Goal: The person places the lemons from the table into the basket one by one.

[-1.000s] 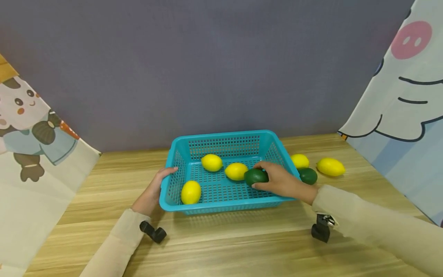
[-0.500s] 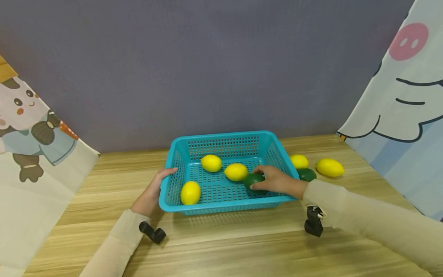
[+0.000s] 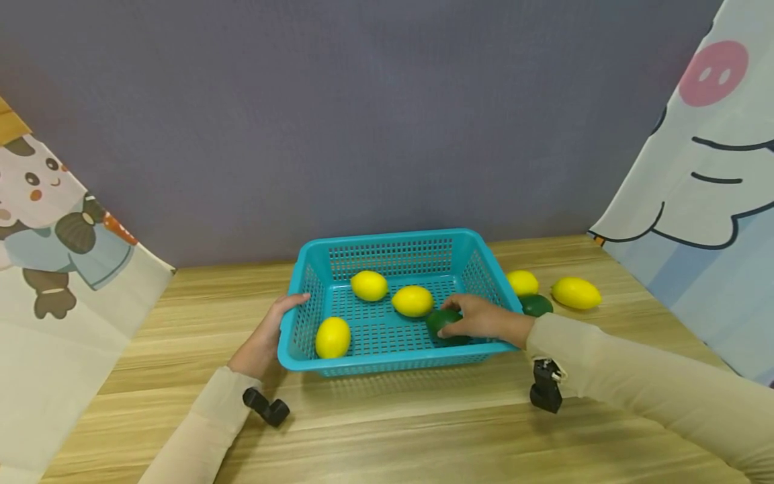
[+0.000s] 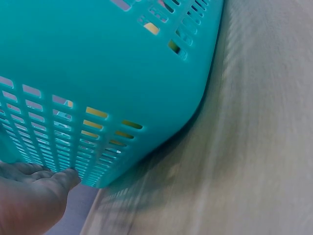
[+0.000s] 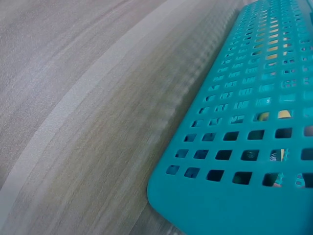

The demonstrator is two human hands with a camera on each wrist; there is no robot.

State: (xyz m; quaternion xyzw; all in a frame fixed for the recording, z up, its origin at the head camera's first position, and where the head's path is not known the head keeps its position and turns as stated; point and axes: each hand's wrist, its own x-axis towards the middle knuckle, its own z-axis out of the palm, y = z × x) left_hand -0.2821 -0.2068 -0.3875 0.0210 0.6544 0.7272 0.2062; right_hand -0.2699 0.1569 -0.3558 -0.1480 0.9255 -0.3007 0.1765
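Note:
In the head view, a turquoise plastic basket point(image 3: 387, 363) with slotted walls stands on the table. My left hand point(image 3: 272, 333) holds its left rim, thumb over the edge; the left wrist view shows the fingers point(image 4: 58, 181) against the outer wall. Reaching over the right side, my right hand point(image 3: 480, 317) grips a dark green avocado point(image 3: 440, 326) low inside the basket, fingers and thumb around it. Three lemons share the basket: one lemon point(image 3: 369, 286) at the back, another lemon point(image 3: 412, 300) beside the avocado, a third lemon point(image 3: 332, 337) at front left. The right wrist view hides the right hand.
Right of the basket lie a lemon point(image 3: 523, 282), a second avocado point(image 3: 536, 306) partly hidden behind the right sleeve, and another lemon point(image 3: 576, 293). A grey backdrop point(image 3: 387, 121) rises behind the wooden table point(image 3: 363, 430). Printed cloths hang at both sides.
My right hand has lowered the avocado slightly towards the basket floor, and the right forearm has shifted a little left. The left hand keeps its place on the rim.

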